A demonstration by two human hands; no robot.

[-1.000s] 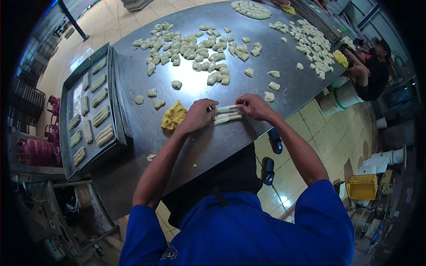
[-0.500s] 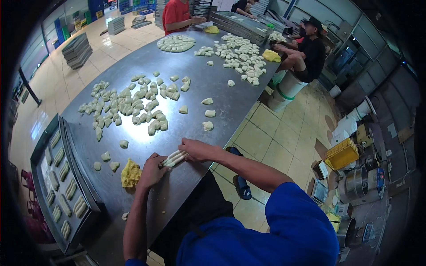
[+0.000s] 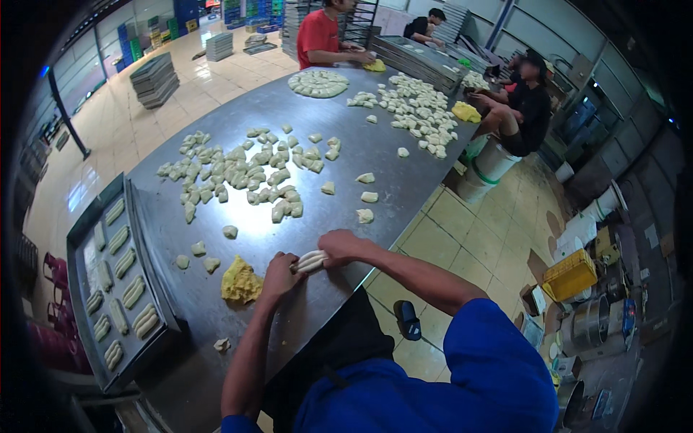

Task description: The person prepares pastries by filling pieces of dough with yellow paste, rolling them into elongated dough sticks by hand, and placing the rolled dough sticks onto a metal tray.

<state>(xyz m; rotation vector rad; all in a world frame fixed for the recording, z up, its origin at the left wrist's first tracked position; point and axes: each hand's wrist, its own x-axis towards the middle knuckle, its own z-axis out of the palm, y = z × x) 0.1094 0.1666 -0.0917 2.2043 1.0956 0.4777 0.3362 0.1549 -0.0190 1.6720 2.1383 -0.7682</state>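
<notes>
Left hand [image 3: 281, 273] and right hand [image 3: 342, 247] moved from 1 strip to all 3 dough strips [image 3: 311, 261]. I see fingers closed on opposite ends, table's [image 3: 307, 304] near side; bunch now handled as 1.

3 dough strands [image 3: 311, 261] now bunched, gap closed; hands [image 3: 280, 276] [image 3: 343, 247] moved from 1 strand to all 3

Dough strips [image 3: 312, 261] are being held between the left hand [image 3: 280, 276] and the right hand [image 3: 343, 247] near the front edge of the worktable [image 3: 354, 148]. The left hand is being flanked on its left by a doughy lump [image 3: 242, 281]. Farther left, dough sticks [image 3: 133, 291] are being borne by a baking tray [image 3: 153, 285]. Beyond the hands, dough pieces [image 3: 254, 174] are being supported by the worktable, a dough round [image 3: 317, 84] behind them.
</notes>
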